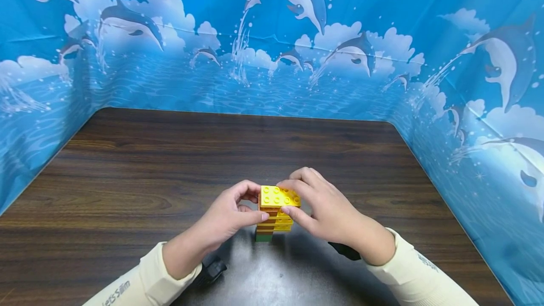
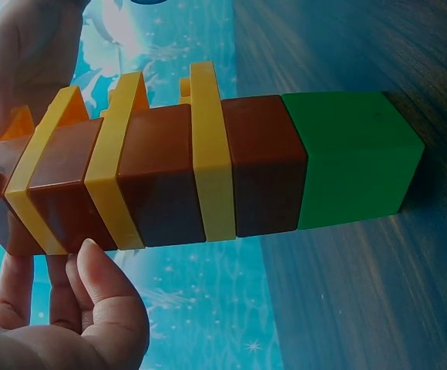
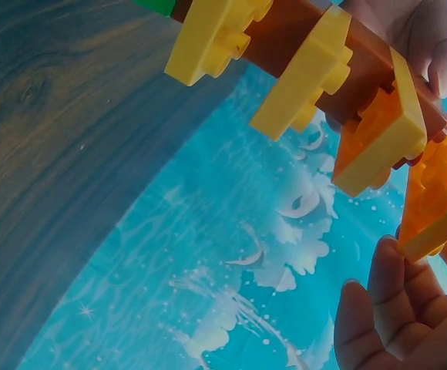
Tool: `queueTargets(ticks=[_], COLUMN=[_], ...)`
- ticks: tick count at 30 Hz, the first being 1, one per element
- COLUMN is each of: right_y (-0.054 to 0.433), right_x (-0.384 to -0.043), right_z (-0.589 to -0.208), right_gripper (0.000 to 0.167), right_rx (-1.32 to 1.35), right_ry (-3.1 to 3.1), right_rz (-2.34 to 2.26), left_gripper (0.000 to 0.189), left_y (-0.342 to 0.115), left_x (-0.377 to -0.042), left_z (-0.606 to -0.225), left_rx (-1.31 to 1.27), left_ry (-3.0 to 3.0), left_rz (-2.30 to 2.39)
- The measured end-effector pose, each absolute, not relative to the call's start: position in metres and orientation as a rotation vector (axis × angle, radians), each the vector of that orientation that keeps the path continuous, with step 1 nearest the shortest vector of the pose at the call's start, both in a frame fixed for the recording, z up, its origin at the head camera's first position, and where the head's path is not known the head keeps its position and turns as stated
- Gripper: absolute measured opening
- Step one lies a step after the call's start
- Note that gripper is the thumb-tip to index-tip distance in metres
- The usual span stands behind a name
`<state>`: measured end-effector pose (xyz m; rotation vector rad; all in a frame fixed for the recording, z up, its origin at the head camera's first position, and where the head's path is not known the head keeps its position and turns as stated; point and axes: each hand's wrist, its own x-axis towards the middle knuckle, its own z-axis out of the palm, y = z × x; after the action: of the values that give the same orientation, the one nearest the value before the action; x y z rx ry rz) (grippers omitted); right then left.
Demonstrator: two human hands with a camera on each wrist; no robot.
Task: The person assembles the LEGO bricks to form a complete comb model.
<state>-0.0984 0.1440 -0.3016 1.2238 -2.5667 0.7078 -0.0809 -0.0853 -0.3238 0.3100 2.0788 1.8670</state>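
A tower of toy building bricks stands upright on the table near the front middle. Its base is a green brick (image 2: 354, 162); above it brown bricks (image 2: 266, 166) alternate with thin yellow bricks (image 3: 304, 77) that jut out to the right. At the top lies a yellow studded brick (image 1: 272, 196). My left hand (image 1: 231, 209) holds the upper tower from the left, thumb in front and fingers behind. From the right, my right hand (image 1: 320, 204) pinches the top yellow brick between thumb and fingers. In the right wrist view this brick (image 3: 431, 208) sits slightly tilted at the tower's end.
The dark wood-grain table (image 1: 170, 155) stretches out behind and to both sides of the tower. A blue curtain with dolphins (image 1: 272, 84) encloses its back and sides. A black strap device (image 1: 212, 270) shows at the left wrist.
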Motion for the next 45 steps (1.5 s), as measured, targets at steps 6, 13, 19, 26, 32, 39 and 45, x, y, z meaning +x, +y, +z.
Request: queueTargets(ticks=[6,13,19,26,32,39,45], right_y=[0.143,0.142,0.140,0.139,0.138,0.137,0.137], right_x=[-0.098,-0.098,-0.099,-0.098,-0.097,-0.094,-0.093], right_z=[-0.300,-0.300,-0.297,-0.292,-0.290,-0.291,-0.293], right_gripper=[0.037,0.037,0.036,0.036,0.036,0.037,0.037], right_rx=[1.238,1.240,1.254,1.264,1.252,1.223,1.220], right_ry=[-2.549,-2.577,-2.592,-2.612,-2.631,-2.642,-2.647], right_rz=[0.700,0.654,0.642,0.616,0.581,0.558,0.553], left_gripper=[0.042,0.041,0.041,0.041,0.041,0.039,0.039], left_y=[-0.086,-0.086,-0.086,-0.086,-0.086,-0.084,-0.084], left_x=[-0.081,-0.081,-0.080,-0.080,-0.080,-0.080,-0.079], left_z=[-0.324,-0.324,-0.324,-0.323,-0.323,-0.324,-0.323], left_rx=[0.316,0.320,0.331,0.337,0.334,0.326,0.306], left_ry=[2.084,2.093,2.090,2.067,2.082,2.120,2.122], left_rz=[1.866,1.869,1.870,1.874,1.860,1.865,1.858])
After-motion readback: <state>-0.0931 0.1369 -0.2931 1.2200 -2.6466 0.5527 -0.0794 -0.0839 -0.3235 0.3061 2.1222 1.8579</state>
